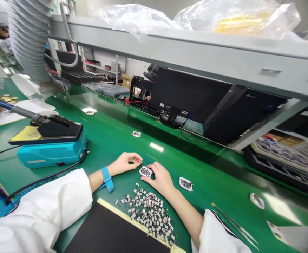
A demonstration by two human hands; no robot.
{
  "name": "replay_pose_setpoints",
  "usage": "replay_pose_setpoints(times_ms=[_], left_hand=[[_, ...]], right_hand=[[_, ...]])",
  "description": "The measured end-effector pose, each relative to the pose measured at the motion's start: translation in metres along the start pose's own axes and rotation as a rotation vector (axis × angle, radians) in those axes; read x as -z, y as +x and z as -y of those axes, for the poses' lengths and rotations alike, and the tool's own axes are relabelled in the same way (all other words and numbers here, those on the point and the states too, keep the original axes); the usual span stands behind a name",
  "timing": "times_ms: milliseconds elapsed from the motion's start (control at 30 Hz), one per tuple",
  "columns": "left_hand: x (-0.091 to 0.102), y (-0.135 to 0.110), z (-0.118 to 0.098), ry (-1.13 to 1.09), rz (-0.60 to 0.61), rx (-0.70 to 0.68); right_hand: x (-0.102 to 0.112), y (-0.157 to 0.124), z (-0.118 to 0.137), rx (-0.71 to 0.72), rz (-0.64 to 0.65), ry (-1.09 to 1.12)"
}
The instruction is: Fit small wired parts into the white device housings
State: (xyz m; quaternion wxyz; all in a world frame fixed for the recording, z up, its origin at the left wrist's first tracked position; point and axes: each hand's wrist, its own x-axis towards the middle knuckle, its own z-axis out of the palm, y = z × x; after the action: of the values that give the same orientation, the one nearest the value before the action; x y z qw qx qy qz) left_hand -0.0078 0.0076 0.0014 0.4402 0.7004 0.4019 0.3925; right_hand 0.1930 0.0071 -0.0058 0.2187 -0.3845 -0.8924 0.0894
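Note:
My left hand rests on the green belt, its fingertips pinched together just left of a small white-framed part; a blue strap circles the wrist. My right hand curls over that same part and grips its right edge. What the left fingertips pinch is too small to make out. A heap of several tiny grey components lies right in front of both hands. A second white-framed part sits on the belt just right of my right hand.
A teal soldering station with a black top stands at left, cables trailing. More small parts dot the belt. Tweezers lie at right. A black mat is nearest me. Black monitors stand behind under a grey shelf.

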Motion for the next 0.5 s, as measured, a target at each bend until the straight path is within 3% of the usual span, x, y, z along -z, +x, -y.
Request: replay_pose_setpoints(times_ms=[267,500], left_hand=[[-0.004,-0.017,-0.011,0.132,-0.056,-0.101],[0.013,-0.027,-0.003,0.237,-0.219,-0.106]], right_hand=[[0.009,-0.003,0.003,0.044,0.083,0.222],[0.019,0.0,0.016,0.036,0.218,0.484]])
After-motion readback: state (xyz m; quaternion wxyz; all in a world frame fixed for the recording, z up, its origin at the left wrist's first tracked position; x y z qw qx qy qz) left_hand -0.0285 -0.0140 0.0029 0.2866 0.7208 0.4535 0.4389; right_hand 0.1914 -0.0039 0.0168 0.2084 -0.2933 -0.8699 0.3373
